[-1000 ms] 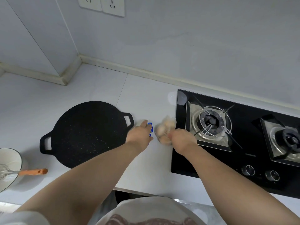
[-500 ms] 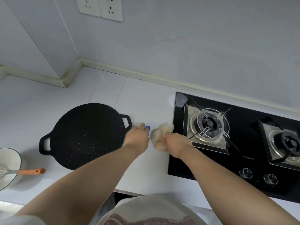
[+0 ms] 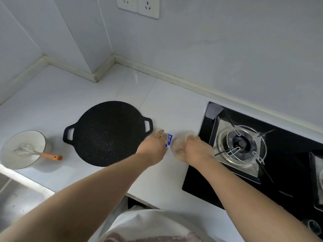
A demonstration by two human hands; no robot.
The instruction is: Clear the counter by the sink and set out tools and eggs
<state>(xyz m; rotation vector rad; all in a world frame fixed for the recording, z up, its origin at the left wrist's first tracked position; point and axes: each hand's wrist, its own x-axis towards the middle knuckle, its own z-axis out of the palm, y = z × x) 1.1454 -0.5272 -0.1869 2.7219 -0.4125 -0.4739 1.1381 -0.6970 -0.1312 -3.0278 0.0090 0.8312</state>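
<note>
Curled round the gathered top of a clear bag of eggs (image 3: 178,147), the right grip (image 3: 197,149) is holding it tightly while the bag is resting on the white worktop (image 3: 70,91), just beside the left edge of the black hob (image 3: 201,180). Several pale brown eggs are showing through the plastic, but blur is hiding their count. The left grip (image 3: 153,147) is pinching a small blue packet (image 3: 169,139) just left of the bag, near the handle of a black griddle pan (image 3: 108,133); the back of the hand is hiding its fingertips. White lettering is showing on the packet, too blurred to read. Farther left, a white bowl (image 3: 10,154) is holding a wire whisk (image 3: 35,151) with an orange handle. The lower left corner is cutting off a steel sink (image 3: 21,198).
</note>
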